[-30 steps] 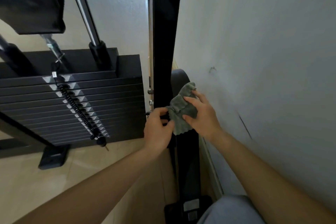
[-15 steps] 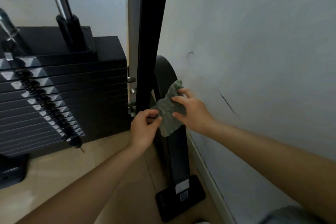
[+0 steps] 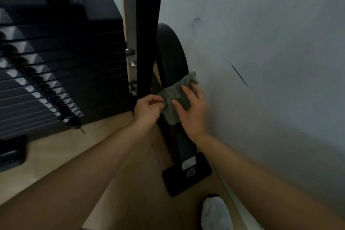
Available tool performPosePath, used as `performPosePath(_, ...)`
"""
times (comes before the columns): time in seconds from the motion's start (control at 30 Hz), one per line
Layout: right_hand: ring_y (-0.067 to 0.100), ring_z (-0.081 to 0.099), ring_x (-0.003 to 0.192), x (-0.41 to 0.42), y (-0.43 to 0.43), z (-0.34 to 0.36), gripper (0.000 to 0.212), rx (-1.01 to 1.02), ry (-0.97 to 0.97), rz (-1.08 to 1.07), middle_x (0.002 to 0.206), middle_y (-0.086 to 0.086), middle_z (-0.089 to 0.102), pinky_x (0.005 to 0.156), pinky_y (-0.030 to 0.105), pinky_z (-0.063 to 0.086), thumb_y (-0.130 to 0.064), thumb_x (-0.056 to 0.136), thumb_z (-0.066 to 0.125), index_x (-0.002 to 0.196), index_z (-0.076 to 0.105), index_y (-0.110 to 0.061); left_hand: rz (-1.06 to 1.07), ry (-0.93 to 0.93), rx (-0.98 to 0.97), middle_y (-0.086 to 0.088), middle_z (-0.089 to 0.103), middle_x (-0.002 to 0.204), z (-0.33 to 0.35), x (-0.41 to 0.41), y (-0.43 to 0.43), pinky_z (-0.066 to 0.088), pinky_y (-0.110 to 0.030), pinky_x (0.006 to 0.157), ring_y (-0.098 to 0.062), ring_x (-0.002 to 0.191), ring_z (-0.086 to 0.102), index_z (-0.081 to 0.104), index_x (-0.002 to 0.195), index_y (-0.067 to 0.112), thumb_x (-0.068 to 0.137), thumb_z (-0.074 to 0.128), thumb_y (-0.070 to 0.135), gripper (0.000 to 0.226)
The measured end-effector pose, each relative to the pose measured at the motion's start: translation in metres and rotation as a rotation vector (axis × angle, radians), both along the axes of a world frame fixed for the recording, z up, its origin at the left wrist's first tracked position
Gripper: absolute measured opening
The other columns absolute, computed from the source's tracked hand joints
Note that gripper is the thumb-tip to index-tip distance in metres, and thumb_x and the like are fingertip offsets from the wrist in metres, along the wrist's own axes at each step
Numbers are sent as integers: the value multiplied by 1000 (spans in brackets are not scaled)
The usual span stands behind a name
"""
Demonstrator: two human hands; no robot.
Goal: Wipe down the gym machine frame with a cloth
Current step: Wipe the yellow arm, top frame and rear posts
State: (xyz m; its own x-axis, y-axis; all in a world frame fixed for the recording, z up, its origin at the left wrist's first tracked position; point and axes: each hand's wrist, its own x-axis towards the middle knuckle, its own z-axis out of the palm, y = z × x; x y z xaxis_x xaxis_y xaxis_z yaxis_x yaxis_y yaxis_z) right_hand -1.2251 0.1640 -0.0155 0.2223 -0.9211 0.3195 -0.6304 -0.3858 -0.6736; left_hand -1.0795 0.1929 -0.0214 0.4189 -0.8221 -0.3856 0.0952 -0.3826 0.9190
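Low down, grey cloth (image 3: 170, 93) against black frame (image 3: 147, 24)

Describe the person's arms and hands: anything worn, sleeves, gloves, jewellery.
The left forearm and right forearm are bare right to the picture's edge, with no sleeves showing. The left hand and right hand wear no gloves. No watch, bracelet or ring is visible on the wrists or the fingers that show.
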Motion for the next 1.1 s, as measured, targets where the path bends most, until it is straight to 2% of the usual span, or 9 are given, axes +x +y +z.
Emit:
performPosePath(0.27,8,58,111,-40,26,-43,37,190,-156,-71,120,-3,60,99,22,48,-13,92,72,127,62,-17,-29,99,141,-3,68,78,-29,-21,22,50,-23,53,-11,60,60,69,84,19,91,73,25,10)
performPosePath(0.5,20,63,106,-69,60,-80,27,357,-107,-131,111,2,65,93,44,56,-12,90,72,113,61,-20,-67,239,354,-7,66,81,-47,-50,41,54,-23,55,-15,66,61,64,91,14,93,67,18,6)
performPosePath(0.57,18,62,103,-75,69,-87,25,388,-55,-147,108,3,63,92,38,56,-8,89,72,109,60,-17,-132,220,416,-8,66,87,-54,-59,52,57,-28,65,-18,74,63,65,102,10,95,65,16,10)
performPosePath(0.67,5,52,89,-85,82,-96,30,380,67,-171,98,1,56,79,7,45,0,83,73,95,54,-20,-251,194,489,-8,66,92,-61,-71,67,57,-31,77,-20,84,63,62,115,10,98,63,21,21)
performPosePath(0.7,4,48,86,-88,86,-99,31,404,98,-177,96,1,53,73,5,41,1,82,73,91,52,-19,-285,196,510,-7,65,93,-63,-74,71,56,-32,79,-21,87,63,61,120,10,99,62,23,25)
performPosePath(0.8,13,51,85,-96,94,-108,26,563,143,-222,97,6,53,67,18,42,-1,81,72,88,50,-13,-382,202,584,-4,63,104,-68,-83,79,53,-35,90,-21,99,62,54,134,14,102,59,28,35)
performPosePath(0.93,33,63,95,-101,103,-117,21,767,35,-301,97,18,63,83,50,56,5,80,68,88,51,-6,-378,269,675,2,59,103,-73,-93,90,54,-40,100,-23,111,61,50,138,18,104,56,31,37)
performPosePath(1.0,36,63,96,-101,108,-117,23,795,-89,-334,98,22,64,88,54,55,12,80,66,87,51,-4,-336,338,684,1,60,103,-74,-95,87,54,-41,100,-22,111,60,52,135,15,104,57,31,35)
performPosePath(1.1,26,62,94,-98,105,-109,22,757,-226,-356,97,13,63,89,43,58,14,83,66,96,59,-3,-185,379,618,-8,64,108,-71,-93,75,58,-31,76,-20,97,63,55,131,9,103,58,23,32)
